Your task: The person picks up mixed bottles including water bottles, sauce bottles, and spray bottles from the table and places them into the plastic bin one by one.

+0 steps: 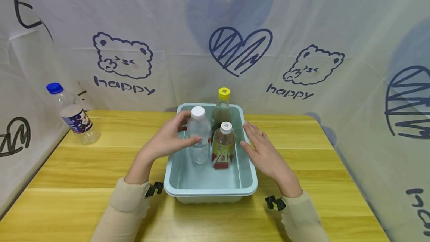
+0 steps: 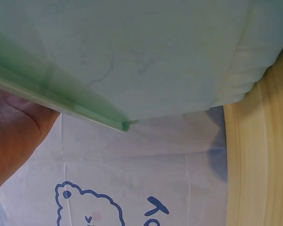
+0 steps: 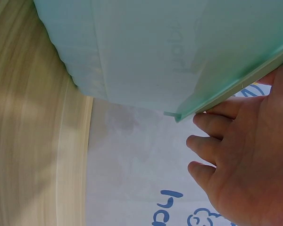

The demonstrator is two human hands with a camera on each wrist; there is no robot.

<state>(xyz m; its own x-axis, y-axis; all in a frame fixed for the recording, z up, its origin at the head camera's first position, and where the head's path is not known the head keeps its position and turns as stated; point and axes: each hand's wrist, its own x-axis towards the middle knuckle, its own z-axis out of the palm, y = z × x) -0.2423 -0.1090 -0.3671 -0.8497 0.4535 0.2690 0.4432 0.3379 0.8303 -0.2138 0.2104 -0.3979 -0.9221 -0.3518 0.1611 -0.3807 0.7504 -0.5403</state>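
Observation:
A pale blue plastic basin (image 1: 209,191) stands on the wooden table with three bottles upright in it. My left hand (image 1: 164,137) holds a clear plastic bottle (image 1: 199,152) with a white cap, thumb across its front and fingers around its far side. Beside that bottle is a labelled bottle of brown drink (image 1: 223,150), also white-capped. Behind them rises a yellow-capped bottle (image 1: 221,113), partly hidden. My right hand (image 1: 267,156) lies along the basin's right rim, fingers fairly straight, fingertips right at the edge. In the left wrist view the basin wall (image 2: 155,56) hides most of the left hand.
A clear bottle with a blue cap (image 1: 78,120) and a dark label stands at the table's far left. The wooden table (image 1: 67,204) extends to both sides of the basin. A white cloth (image 1: 181,62) printed with bears and hearts hangs behind the table.

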